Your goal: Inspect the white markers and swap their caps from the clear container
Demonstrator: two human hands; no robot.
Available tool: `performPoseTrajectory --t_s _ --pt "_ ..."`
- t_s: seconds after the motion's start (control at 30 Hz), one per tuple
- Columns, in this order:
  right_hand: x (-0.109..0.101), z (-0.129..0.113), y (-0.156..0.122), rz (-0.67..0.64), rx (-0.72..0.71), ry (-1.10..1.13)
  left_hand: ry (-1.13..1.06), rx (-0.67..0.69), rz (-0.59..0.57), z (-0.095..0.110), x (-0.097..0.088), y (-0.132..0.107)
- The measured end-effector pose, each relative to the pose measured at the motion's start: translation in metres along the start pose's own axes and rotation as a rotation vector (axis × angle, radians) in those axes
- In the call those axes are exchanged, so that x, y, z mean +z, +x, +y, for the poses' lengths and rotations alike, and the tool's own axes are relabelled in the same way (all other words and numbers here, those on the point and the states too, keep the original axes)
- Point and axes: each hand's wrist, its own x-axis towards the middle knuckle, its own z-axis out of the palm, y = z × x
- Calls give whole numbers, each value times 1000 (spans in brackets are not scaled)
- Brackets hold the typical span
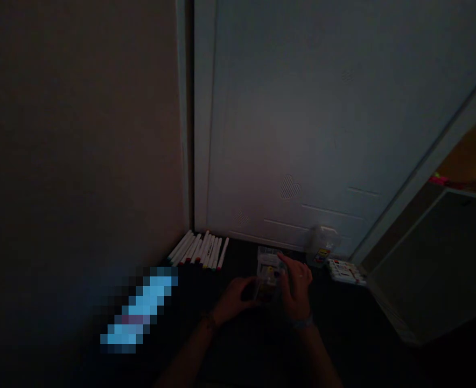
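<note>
In the dim head view, a small clear plastic box stands between my two hands on the dark tabletop. Several small items show inside it, too dark to name. My left hand is closed on the box's near left side, thumb and fingers curved round its edge. On the right, my right hand grips the box's right side and upper edge, its index finger stretched along the top. Whether the lid is fully raised I cannot tell.
Several white markers with coloured ends lie at the back left. A clear bottle with a label and a pack of white markers are at the back right. A glowing, pixelated screen lies left. Walls border the back and left.
</note>
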Motion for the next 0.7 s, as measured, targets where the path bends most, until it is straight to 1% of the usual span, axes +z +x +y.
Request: performPoseTrajectory --t_s 0.1,0.17,0.2,0.23,0.37,0.47,0.53,0.6,0.63,0.67,0.7 --pt "9 30 -12 247 175 191 4 -3 -3 -4 2 0" --pt "20 49 -21 337 322 339 4 -12 -1 -7 3 1" --pt "26 55 -25 332 383 404 2 -16 1 -8 3 1" --pt "32 60 -29 299 415 464 0 -17 1 -10 3 1" --pt "54 63 -42 125 432 613 -17 -15 -8 -13 5 2" --pt "65 62 -49 33 440 656 -64 -9 17 -10 6 2" --pt "69 64 -51 -9 455 680 -151 18 39 -5 6 2" --pt "70 67 -51 -38 500 732 -257 26 95 0 5 2" --pt "70 68 -50 -48 528 762 -284 14 141 3 3 4" --pt "70 68 -49 -54 553 786 -274 -3 197 4 1 5" --pt "70 69 -47 -59 574 801 -218 -20 256 6 -2 8"
